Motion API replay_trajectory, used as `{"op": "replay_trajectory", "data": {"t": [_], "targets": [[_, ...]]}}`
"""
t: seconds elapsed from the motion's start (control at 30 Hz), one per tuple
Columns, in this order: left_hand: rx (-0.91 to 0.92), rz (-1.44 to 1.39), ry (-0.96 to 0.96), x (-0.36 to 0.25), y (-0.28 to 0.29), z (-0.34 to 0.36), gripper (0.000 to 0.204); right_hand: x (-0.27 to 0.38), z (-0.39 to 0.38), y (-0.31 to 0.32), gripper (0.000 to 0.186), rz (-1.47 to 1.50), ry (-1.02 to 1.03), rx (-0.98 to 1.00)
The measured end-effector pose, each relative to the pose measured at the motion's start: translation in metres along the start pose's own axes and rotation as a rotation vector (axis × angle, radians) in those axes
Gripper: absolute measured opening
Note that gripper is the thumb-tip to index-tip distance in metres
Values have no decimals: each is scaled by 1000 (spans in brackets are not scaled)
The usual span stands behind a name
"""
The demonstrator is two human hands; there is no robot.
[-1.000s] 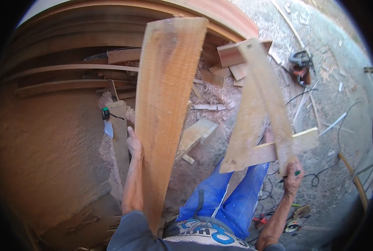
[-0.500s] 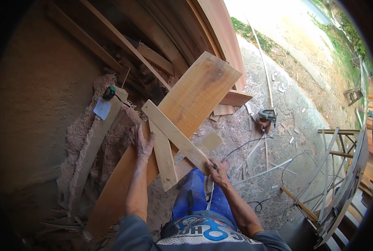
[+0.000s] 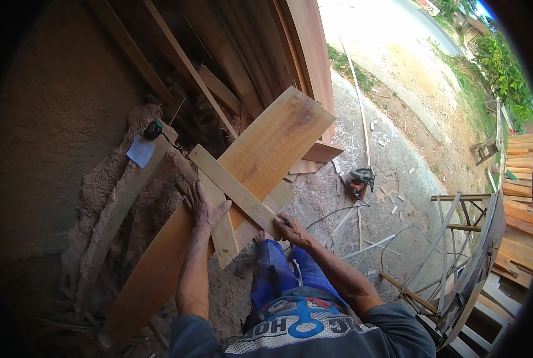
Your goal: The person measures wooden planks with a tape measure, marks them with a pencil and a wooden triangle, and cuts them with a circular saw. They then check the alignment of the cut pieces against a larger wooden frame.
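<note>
1. A wide board (image 3: 287, 134) lies aslant, with a pale wooden frame (image 3: 236, 188) of crossed strips lying across its middle.
2. The left hand (image 3: 203, 207), fingers spread and thumb out, rests at the board's left edge; whether it presses the board or the frame, the view cannot tell.
3. The right hand (image 3: 293, 230), closed, grips the frame's end at the board's right edge, along with a small dark-green object (image 3: 286, 222).
4. Seemingly gripped at just 1 end, the frame could swivel on the board and lose its angle.
5. What props the board is hidden; uneven pressure from 2 hands might tip it toward the foot (image 3: 260, 237) beside it.
6. Right of the board, a cord (image 3: 333, 216) trailing from a circular saw (image 3: 360, 181) could snag a step.
</note>
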State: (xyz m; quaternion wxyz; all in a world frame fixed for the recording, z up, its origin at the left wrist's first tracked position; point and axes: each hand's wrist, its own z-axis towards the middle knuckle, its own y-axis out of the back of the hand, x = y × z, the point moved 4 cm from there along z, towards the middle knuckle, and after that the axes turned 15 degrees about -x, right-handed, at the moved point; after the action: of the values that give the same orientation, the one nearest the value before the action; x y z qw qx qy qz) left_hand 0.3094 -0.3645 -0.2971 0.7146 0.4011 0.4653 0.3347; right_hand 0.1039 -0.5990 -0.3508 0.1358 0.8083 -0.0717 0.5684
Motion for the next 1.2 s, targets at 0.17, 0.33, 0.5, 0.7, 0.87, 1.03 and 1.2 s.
{"op": "replay_trajectory", "data": {"t": [0.17,0.33,0.5,0.7,0.87,1.03,1.2], "targets": [[-27,91,-21,-2,-1,-1,121,-1,-1,0,38,-7,-19,3],[-36,106,-26,-6,1,-3,118,8,-6,1,44,41,-4,9],[-60,83,-24,-9,4,-1,115,14,-5,2,43,40,-67,21],[-78,211,60,-10,2,-10,112,24,-7,7,41,-29,-93,37],[-49,247,99,-22,2,-7,111,14,-3,21,41,-69,151,-134],[-91,245,17,-13,-1,-13,109,-57,-24,76,41,233,-505,-441],[-75,199,-37,-9,-7,-13,112,-261,-36,130,39,-111,-637,-648]]}}
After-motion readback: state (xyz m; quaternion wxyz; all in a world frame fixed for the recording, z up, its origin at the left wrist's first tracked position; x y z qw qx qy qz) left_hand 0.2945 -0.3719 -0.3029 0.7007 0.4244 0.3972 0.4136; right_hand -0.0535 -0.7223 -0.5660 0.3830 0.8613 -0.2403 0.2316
